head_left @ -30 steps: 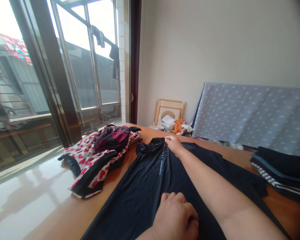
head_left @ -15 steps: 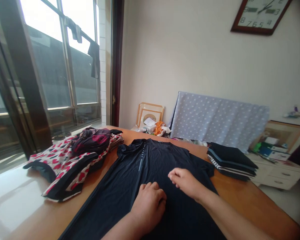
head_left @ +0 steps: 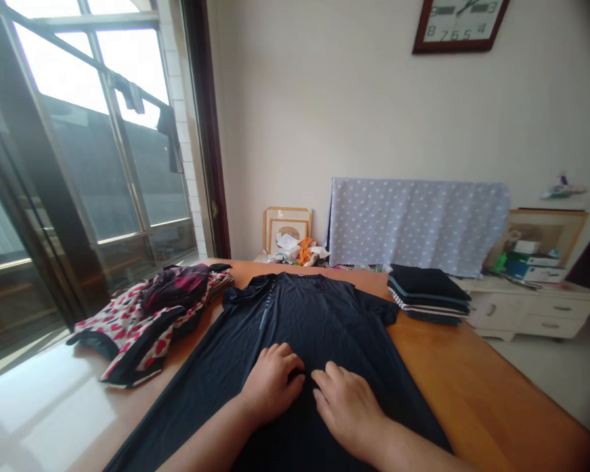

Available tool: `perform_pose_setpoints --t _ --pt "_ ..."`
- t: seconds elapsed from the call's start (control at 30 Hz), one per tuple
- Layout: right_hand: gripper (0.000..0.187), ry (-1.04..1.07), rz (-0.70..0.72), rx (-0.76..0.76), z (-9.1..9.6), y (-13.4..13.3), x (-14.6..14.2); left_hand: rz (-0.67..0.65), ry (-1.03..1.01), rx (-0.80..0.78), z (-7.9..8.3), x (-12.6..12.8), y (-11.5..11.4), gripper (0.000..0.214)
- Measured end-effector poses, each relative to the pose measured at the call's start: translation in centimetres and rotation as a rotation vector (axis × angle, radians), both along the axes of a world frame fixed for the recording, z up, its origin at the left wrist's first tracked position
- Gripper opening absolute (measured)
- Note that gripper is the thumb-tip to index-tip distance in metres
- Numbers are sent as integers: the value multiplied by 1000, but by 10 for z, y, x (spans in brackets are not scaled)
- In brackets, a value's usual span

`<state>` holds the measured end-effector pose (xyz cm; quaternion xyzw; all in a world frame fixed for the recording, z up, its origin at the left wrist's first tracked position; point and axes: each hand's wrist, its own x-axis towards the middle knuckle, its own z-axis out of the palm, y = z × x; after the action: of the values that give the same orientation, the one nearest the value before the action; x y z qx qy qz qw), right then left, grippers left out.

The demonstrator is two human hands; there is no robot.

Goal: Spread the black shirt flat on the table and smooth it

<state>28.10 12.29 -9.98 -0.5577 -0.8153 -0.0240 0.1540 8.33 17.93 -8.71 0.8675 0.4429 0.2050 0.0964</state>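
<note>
A dark navy T-shirt (head_left: 319, 321) lies spread flat on the wooden table (head_left: 472, 387), collar toward the far side. My left hand (head_left: 273, 383) and my right hand (head_left: 347, 406) rest side by side on the shirt's middle, palms down, fingers slightly curled and apart, pressing the cloth. Neither hand holds anything.
A heap of red-and-white heart-print and dark clothes (head_left: 152, 311) lies at the table's left. A stack of folded dark garments (head_left: 427, 292) sits at the far right corner. Beyond the table stand a dotted grey cloth-covered board (head_left: 417, 223), picture frames (head_left: 288, 226) and a white low cabinet (head_left: 531, 308).
My right hand drew back from the shirt's collar to the middle, beside my left hand. The view swung right and pulled back, showing more of the room.
</note>
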Motion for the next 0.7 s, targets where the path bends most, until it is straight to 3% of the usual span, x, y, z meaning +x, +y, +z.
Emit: perform_pose_setpoints --t 0.17,0.37,0.5,0.57,0.7 --pt "17 33 8 25 1 -3 4 -13 -106 -83 0 -1 5 19" --pt "16 53 20 42 1 -4 5 -3 -323 -308 1 -15 25 32" --pt "16 73 34 61 -4 -2 5 217 -377 -254 13 -43 66 35" --pt "16 78 39 85 -10 1 6 380 -357 -184 23 -61 94 33" --pt "15 82 52 143 -25 11 6 567 -291 -100 39 -92 152 29"
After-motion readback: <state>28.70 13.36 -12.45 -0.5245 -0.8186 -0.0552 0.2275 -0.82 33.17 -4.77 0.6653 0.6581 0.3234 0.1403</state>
